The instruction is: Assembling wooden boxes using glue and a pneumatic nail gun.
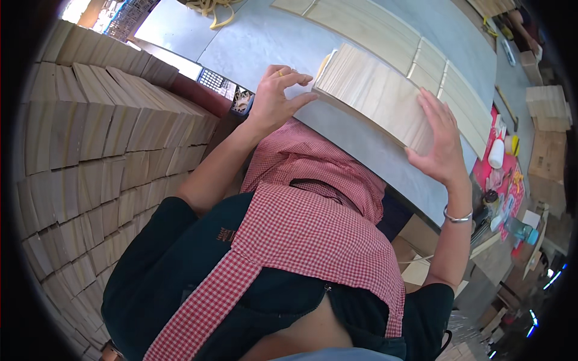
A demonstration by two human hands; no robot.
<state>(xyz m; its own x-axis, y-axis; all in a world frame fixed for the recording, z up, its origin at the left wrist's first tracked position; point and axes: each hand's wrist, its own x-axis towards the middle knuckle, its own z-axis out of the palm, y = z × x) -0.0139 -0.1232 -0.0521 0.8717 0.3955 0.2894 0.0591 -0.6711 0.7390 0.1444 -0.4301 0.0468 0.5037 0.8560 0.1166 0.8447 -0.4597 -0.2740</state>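
A stack of thin pale wooden boards (pixel 376 93) lies slantwise on the grey tabletop (pixel 241 51), its layered edges showing at the left end. Around the stack's right end is my right hand (pixel 442 135), thumb at the near edge and fingers at the far edge. My left hand (pixel 277 96) hovers just off the left end, thumb and fingers apart with nothing between them. Behind the stack runs a row of flat wooden panels (pixel 373 33) with narrow gaps between them.
Tall piles of wooden board bundles (pixel 90 114) rise at my left. Yellow bands (pixel 214 12) lie at the table's far left. Beyond the right end are a white bottle (pixel 497 153), a yellow tape roll (pixel 512 144), a clear bottle (pixel 521 230) and stacked cardboard (pixel 548 156).
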